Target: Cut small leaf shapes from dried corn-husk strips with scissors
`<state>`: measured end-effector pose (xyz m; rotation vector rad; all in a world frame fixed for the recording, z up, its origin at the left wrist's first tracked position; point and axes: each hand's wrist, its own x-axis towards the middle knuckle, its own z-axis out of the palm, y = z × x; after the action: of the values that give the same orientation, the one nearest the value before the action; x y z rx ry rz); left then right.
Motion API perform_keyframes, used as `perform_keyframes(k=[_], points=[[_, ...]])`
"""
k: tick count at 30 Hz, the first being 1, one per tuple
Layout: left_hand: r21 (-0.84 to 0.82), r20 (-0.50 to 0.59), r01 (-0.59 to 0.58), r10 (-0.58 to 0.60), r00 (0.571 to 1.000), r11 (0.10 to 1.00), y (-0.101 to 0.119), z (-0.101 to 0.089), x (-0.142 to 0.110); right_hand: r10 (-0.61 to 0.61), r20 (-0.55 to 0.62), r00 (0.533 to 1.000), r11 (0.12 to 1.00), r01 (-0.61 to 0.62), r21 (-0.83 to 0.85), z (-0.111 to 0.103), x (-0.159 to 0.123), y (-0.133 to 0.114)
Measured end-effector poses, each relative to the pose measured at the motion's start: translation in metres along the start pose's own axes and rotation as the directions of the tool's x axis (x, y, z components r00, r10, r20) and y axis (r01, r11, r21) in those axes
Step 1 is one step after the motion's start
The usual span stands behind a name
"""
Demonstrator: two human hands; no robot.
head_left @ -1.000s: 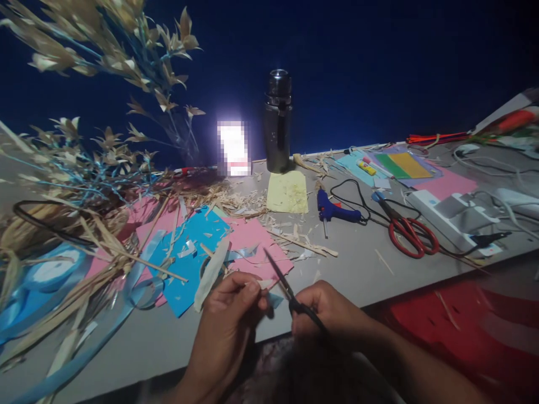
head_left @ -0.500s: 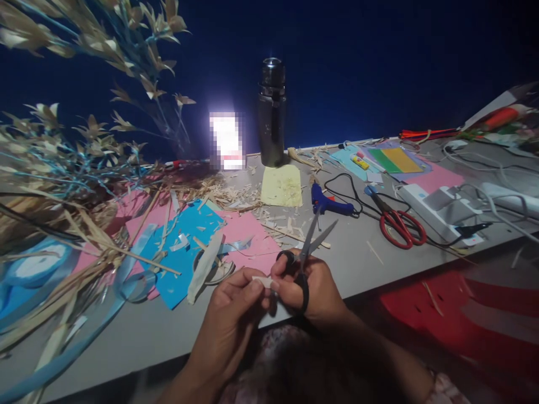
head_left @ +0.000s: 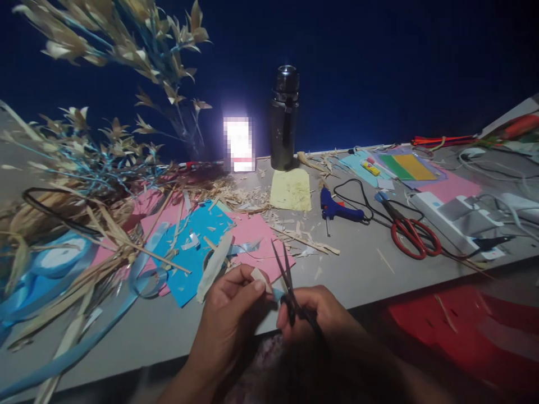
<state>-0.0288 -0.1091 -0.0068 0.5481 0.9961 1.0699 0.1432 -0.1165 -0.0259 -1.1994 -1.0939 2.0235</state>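
Between the thumb and fingers of my left hand (head_left: 233, 303) is a small pale strip (head_left: 261, 279), perhaps dried husk or paper; its lower end is partly hidden. My right hand (head_left: 318, 314) is closed round the black handles of a pair of scissors (head_left: 288, 275). Their blades point up and away from me, slightly parted, just right of the strip. A bit of light blue (head_left: 278, 293) shows between the hands, too small to name. Beyond my left hand a long pale husk piece (head_left: 215, 268) lies over the sheets on the table.
Blue (head_left: 197, 235) and pink sheets (head_left: 252, 230) lie under scattered scraps. A blue glue gun (head_left: 341, 207), red-handled scissors (head_left: 415, 235) and a power strip (head_left: 450, 221) are at the right. A dark flask (head_left: 284, 123) stands at the back; husk flowers (head_left: 113, 134) and blue ribbon (head_left: 118, 320) are left.
My right hand has come away from the strip and turned; the scissor blades now lean left and are closer together. The strip tilts more upright in my left hand. The view has shifted slightly left.
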Motion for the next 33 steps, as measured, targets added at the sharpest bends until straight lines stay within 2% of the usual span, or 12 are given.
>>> perform_keyframes(k=[3,8,15,24,30,33], points=[[0.091,-0.003,-0.015,0.015,1.0,0.996,0.004,-0.003,-0.001,0.075,0.091,0.993,0.997,-0.076,0.003,-0.006,-0.005,0.004],[0.208,-0.021,0.017,-0.013,1.0,0.978,0.006,-0.004,-0.002,0.092,0.207,0.974,0.993,-0.105,0.056,-0.005,-0.005,0.005],[0.305,0.011,-0.033,0.031,0.999,0.952,0.009,-0.011,0.003,0.12,0.227,0.966,0.987,-0.141,0.078,-0.002,-0.004,0.003],[0.301,0.116,-0.02,-0.016,0.993,0.954,0.01,-0.02,0.009,0.11,0.224,0.968,0.993,-0.119,0.028,0.0,-0.004,-0.006],[0.303,0.161,0.001,-0.053,0.986,0.953,0.011,-0.026,0.011,0.081,0.164,0.983,0.984,-0.105,0.141,0.006,-0.005,-0.006],[0.312,0.174,0.01,-0.067,0.982,0.95,0.012,-0.026,0.012,0.106,0.184,0.977,0.979,-0.135,0.15,0.007,-0.006,-0.005]])
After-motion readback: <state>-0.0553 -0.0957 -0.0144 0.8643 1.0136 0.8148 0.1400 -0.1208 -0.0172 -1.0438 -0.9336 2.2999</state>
